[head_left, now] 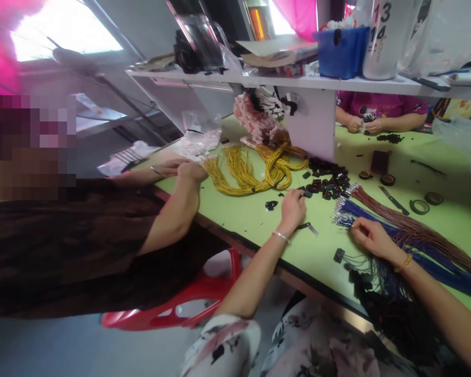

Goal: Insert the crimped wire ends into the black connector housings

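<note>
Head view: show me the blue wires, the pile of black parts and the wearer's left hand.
Blue wires (pixel 445 269): head view, on the strands, well away from the silvery ends.
Pile of black parts (pixel 332 186): head view, mid-heap.
Left hand (pixel 293 210): head view, back of the hand.

Counting one left hand (pixel 293 209) and one right hand (pixel 372 240) for the wearer, two co-workers (pixel 384 111), three bracelets (pixel 281 236), four rolls of tape (pixel 419 212), one brown wire bundle (pixel 400 220), one blue bin (pixel 341 52) and one red stool (pixel 198 296). Leaving black plugs (pixel 332 188) untallied, heaping too thickly to tell apart.
</note>
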Demonstrator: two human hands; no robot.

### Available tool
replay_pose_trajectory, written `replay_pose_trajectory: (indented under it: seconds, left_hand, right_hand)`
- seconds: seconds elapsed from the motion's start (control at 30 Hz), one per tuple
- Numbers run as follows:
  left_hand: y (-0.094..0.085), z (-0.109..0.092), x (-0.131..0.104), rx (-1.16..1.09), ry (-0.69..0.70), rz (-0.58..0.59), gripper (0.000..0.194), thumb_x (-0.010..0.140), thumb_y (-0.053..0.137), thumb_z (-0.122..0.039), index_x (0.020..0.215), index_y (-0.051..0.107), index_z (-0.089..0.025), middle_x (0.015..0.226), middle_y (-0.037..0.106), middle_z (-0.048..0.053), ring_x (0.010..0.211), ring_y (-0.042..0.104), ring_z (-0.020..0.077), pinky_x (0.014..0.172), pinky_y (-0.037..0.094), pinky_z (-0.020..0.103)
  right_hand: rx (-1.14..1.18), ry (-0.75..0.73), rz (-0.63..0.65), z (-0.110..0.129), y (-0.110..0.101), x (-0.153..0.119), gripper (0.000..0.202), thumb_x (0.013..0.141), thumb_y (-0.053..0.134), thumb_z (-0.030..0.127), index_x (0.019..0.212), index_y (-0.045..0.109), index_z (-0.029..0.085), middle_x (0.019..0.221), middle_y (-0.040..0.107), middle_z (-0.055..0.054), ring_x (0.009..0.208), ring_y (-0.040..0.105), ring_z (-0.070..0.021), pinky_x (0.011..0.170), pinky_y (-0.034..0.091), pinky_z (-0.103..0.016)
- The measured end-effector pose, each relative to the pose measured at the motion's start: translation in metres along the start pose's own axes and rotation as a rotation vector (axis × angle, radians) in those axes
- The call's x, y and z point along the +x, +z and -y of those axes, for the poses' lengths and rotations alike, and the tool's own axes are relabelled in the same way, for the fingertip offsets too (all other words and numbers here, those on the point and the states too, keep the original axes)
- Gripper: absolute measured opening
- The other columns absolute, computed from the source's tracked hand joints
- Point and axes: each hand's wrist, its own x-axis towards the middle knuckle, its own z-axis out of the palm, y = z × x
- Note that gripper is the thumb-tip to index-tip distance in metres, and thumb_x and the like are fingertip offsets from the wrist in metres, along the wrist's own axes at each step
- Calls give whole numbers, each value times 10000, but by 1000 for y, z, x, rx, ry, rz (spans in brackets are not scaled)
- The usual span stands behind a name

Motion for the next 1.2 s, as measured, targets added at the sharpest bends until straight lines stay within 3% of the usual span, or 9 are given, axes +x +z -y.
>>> replay_pose_trajectory:
  seconds: [0.13,0.27,0.4,0.47,0.6,0.67,0.83,0.97,1.2]
  left_hand:
    - [3,29,39,113,-161,104,175,858,473,-163,874,645,-133,976,606,125,921,550,228,817,438,378]
    - [4,34,33,144,-151,96,107,818,517,-155,873,608,-146,904,609,92,815,532,197,765,421,350]
    - [-2,22,18,10,-58,24,178,745,614,-176,922,621,-154,943,599,88,795,516,181,759,414,337]
    - [-3,9,9,-205,-53,145,181,715,656,-210,887,652,-154,892,610,73,749,520,164,743,424,326]
    - [7,-20,-17,-745,-162,598,271,648,725,-226,900,693,-130,818,643,67,709,557,139,724,452,308]
    - [14,-32,-30,-913,-219,710,340,598,764,-184,926,690,-134,846,653,63,738,573,130,742,460,298]
    - [29,-48,-50,-1081,-391,662,309,576,777,-122,870,681,-134,811,636,30,722,563,93,736,456,253]
    - [33,-55,-55,-1266,-592,668,342,665,720,-122,1001,680,-168,776,594,11,702,553,89,762,479,273]
    - [45,-56,-59,-1439,-621,649,216,720,667,-92,926,639,-153,773,553,8,688,536,74,689,470,209]
  right_hand:
    - [58,-19,-40,0,0,1,145,855,506,297,790,568,183,677,567,3,588,454,-116,569,358,-230]
    - [76,23,-58,-2,2,2,145,842,520,296,779,580,180,664,556,10,556,429,-106,536,341,-224]
    - [59,22,-81,1,1,3,139,832,527,286,770,590,179,677,564,3,544,414,-105,518,325,-227]
    - [42,2,-103,3,0,4,134,827,531,277,765,596,178,706,575,-11,571,432,-112,534,333,-231]
    - [41,-2,-149,6,-1,3,117,812,539,257,743,590,178,690,555,-10,573,427,-111,537,330,-228]
    - [53,7,-158,6,-1,1,117,807,541,254,732,587,177,669,543,-1,553,407,-104,529,322,-226]
    - [124,55,-163,5,0,0,133,801,535,259,703,569,175,625,525,14,552,401,-99,532,325,-217]
    - [179,95,-197,2,3,1,136,784,514,247,671,540,176,591,491,28,543,394,-96,540,336,-215]
    - [138,156,-230,-3,6,1,189,797,496,293,643,508,185,532,418,46,501,323,-92,494,286,-219]
